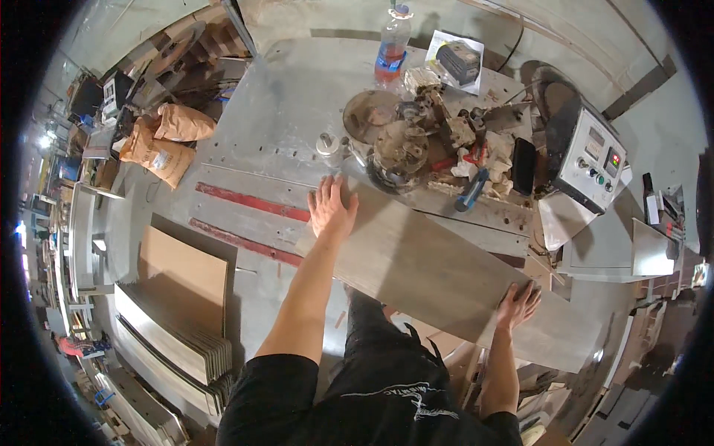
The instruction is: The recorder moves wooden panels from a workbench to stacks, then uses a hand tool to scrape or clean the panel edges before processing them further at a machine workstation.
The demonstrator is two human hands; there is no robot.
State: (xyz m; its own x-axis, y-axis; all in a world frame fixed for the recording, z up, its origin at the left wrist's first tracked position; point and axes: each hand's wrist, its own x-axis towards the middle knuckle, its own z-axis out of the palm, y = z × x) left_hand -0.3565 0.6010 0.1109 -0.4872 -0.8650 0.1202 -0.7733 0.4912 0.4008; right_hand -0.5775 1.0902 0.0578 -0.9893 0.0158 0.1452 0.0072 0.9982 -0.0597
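Note:
A long, flat grey-brown board (416, 256) lies slantwise over the metal worktable, its right end reaching out past the table. My left hand (332, 208) rests on its left end with the fingers spread, close to the round metal machine head (398, 152). Toward the right end, my right hand (517, 305) lies on the board near its front edge, fingers apart. Two red strips (245, 241) on the table run up to the board's left end and pass beneath it. A small silver cylinder (327, 146) stands just beyond my left fingertips.
A bottle with red liquid (390, 56), a black phone (523, 165), a blue-handled tool (471, 190) and crumpled paper surround the machine. A control box (591, 160) stands right. At left are stacked panels (178, 327) and brown paper sacks (167, 152).

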